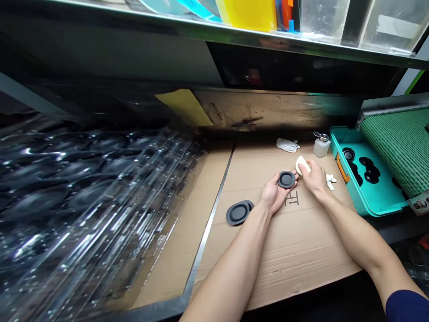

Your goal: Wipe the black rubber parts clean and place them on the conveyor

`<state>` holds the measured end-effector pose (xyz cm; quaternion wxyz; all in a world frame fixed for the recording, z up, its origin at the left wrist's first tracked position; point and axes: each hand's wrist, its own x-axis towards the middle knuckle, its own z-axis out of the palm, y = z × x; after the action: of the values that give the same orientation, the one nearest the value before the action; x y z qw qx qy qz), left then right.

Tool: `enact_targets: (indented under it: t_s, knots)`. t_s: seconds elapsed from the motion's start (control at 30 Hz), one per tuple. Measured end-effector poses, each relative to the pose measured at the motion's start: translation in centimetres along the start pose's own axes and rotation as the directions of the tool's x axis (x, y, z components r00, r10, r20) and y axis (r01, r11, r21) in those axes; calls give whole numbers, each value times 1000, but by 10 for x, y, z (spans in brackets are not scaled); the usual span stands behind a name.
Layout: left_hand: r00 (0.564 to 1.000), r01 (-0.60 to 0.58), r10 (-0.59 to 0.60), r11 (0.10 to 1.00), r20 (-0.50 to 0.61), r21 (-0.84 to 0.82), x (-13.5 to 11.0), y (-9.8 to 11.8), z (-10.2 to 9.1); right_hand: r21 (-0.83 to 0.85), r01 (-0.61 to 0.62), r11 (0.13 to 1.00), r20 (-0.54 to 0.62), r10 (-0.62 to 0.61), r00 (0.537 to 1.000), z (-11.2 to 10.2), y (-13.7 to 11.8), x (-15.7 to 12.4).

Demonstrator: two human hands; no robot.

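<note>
My left hand is palm up over the cardboard, its fingers bent under a small dark grey oval dish-shaped part. Just to the right, my right hand pinches a cream-coloured pad, close to the left fingertips; I cannot tell whether the pad touches the part. Left of my left wrist, dark oval parts overlap on the cardboard. Small white pieces lie beside my right wrist.
Stacked clear plastic trays fill the left side. Behind my hands are a crumpled white wipe and a pump bottle. At right, a teal bin holding black round parts sits beside a green conveyor belt. A shelf spans overhead.
</note>
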<state>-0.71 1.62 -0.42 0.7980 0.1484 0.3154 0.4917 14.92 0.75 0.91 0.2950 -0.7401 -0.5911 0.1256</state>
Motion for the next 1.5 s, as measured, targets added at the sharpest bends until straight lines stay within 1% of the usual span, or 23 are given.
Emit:
enact_targets:
  t_s: [0.07, 0.17, 0.2, 0.27, 0.33, 0.37, 0.47, 0.53, 0.57, 0.63, 0.67, 0.73, 0.77, 0.87, 0.93, 1.03, 1.1, 1.2, 1.27, 1.3, 1.4, 1.43, 1.5]
  knots:
    - [1000, 7, -7, 1000, 9, -10, 0, 3, 0, 65, 25, 998, -49, -22, 999, -4, 9, 3]
    - [1000, 0, 0, 999, 0, -54, 1, 6, 1, 223, 83, 971, -97, -63, 993, -9, 12, -1]
    - [1000, -9, 8, 997, -14, -73, 1, 7, 1, 281, 95, 955, -78, -76, 994, -10, 10, -2]
    - [999, -37, 33, 994, -40, -102, 1, 6, 2, 358, 106, 928, 45, -130, 990, -12, 6, -6]
    - [998, -58, 55, 993, -34, -103, 1, 3, 3, 373, 104, 922, 187, -185, 965, -11, 0, -9]
    - [998, -68, 67, 993, -21, -91, 1, 0, 3, 379, 100, 920, 226, -198, 954, -9, -2, -11]
    - [995, -99, 99, 994, 6, -41, 2, -7, 4, 478, 76, 875, 211, -198, 957, -3, -8, -14]
    - [995, -99, 99, 995, -1, -13, 2, -9, 3, 533, 63, 844, 246, -226, 942, -2, -9, -14]
    - [996, -93, 93, 996, -6, -5, 2, -10, 3, 525, 60, 849, 292, -246, 924, -4, -8, -13]
    - [995, -95, 95, 995, -7, -1, 3, -11, 2, 439, 79, 895, 378, -264, 887, -10, -5, -9]
    - [995, -105, 105, 995, -6, 2, 3, -11, 2, 382, 103, 919, 389, -260, 884, -13, -3, -8]
    - [992, -127, 127, 992, 3, 17, 4, -13, 2, 306, 163, 938, 325, -264, 908, -18, -1, -7]
    - [991, -137, 137, 990, 8, 26, 5, -13, 1, 302, 195, 933, 280, -282, 918, -18, -2, -7]
    - [988, -154, 154, 988, 5, 22, 7, -15, 1, 303, 258, 918, 203, -326, 923, -15, -7, -12]
    - [989, -148, 148, 989, -11, -4, 7, -15, 1, 201, 240, 950, 180, -276, 944, -14, -10, -14]
    - [990, -135, 134, 990, -45, -26, 6, -9, 1, 11, 171, 985, 104, -171, 980, -18, -7, -12]
    - [991, -126, 124, 991, -50, -42, 4, -2, 1, -19, 138, 990, 44, -137, 990, -21, -1, -8]
    - [995, -103, 102, 992, -22, -69, -1, 9, 0, 27, 95, 995, -12, -95, 995, -22, 8, -3]
    - [997, -81, 80, 993, -13, -84, -5, 15, 0, 71, 116, 991, 19, -118, 993, -18, 10, -2]
    - [998, -66, 65, 993, -11, -93, -7, 17, 0, 86, 144, 986, 58, -149, 987, -16, 10, -3]
    - [999, -30, 34, 990, 26, -136, -13, 22, 3, 75, 246, 966, 170, -255, 952, -15, 5, -8]
    - [998, -27, 34, 989, 47, -147, -15, 23, 3, 35, 275, 961, 166, -277, 947, -17, 3, -10]
    - [996, -26, 38, 988, 79, -153, -18, 25, 5, -112, 296, 948, 83, -288, 954, -26, -1, -13]
